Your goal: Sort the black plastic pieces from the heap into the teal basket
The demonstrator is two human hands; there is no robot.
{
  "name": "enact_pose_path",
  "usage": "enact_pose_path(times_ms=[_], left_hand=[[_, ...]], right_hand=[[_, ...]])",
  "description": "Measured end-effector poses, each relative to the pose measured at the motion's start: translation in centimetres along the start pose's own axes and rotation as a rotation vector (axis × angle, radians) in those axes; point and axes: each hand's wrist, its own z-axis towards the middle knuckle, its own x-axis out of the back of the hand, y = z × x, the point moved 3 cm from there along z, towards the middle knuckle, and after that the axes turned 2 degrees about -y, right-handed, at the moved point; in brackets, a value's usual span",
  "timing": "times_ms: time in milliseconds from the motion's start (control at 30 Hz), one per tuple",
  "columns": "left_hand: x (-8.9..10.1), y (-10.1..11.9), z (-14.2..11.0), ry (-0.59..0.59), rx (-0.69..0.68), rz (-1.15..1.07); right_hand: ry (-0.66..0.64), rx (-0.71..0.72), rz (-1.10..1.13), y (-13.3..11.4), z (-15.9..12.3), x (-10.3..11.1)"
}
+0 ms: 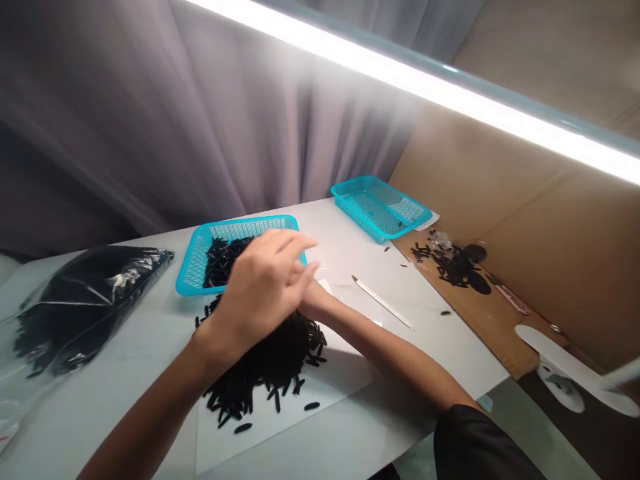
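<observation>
My left hand [263,277] is over the near side of a blue basket and a heap of small black elongated pieces [270,367]. Its index finger and thumb are stretched out to the right and apart, slightly blurred. My right hand [313,300] reaches in from the right and crosses beneath the left one. The left hand covers the right hand's fingers, so whatever they hold is hidden. More black pieces fill part of the blue perforated basket [190,273]. The heap lies on a white sheet [280,427], with a few pieces scattered at its edge.
A clear plastic bag of black pieces [90,293] lies at left. A second blue basket [380,207] stands at the back right. A white pencil-like stick [385,303] lies right of my hands. Black scraps [457,263] cover part of the brown surface. A bright lamp [400,67] hangs overhead.
</observation>
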Motion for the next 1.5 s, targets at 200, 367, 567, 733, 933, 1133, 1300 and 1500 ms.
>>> enact_pose_path(times_ms=[200,367,567,733,933,1133,1300,1500], left_hand=[[4.3,-4.9,-4.4,-0.004,0.327,-0.080],[3.9,-5.5,-5.5,0.071,0.441,-0.437],[3.9,-5.3,-5.8,0.074,0.497,-0.645],[4.0,-5.3,-6.3,0.071,0.567,-0.749],[4.2,-5.0,-6.4,0.133,0.570,-0.705],[4.4,-5.0,-6.4,0.103,0.549,-0.636],[4.6,-4.5,-6.3,0.124,0.505,-0.529],[5.0,-4.1,-6.3,0.135,0.477,-0.478]], right_hand=[[-0.293,0.132,-0.002,-2.6,-0.4,-0.3],[-0.287,0.177,-0.143,-3.5,-1.6,-0.6],[-0.279,0.222,-0.257,-4.0,-2.6,-1.0],[-0.329,0.239,-0.292,-4.2,-2.7,-1.2],[-0.282,0.288,-0.349,-4.9,-2.8,-0.6],[-0.274,0.319,-0.397,-5.2,-2.9,-0.6],[-0.263,0.401,-0.487,-5.5,-3.0,-0.5],[-0.261,0.473,-0.547,-5.9,-3.2,-0.3]])
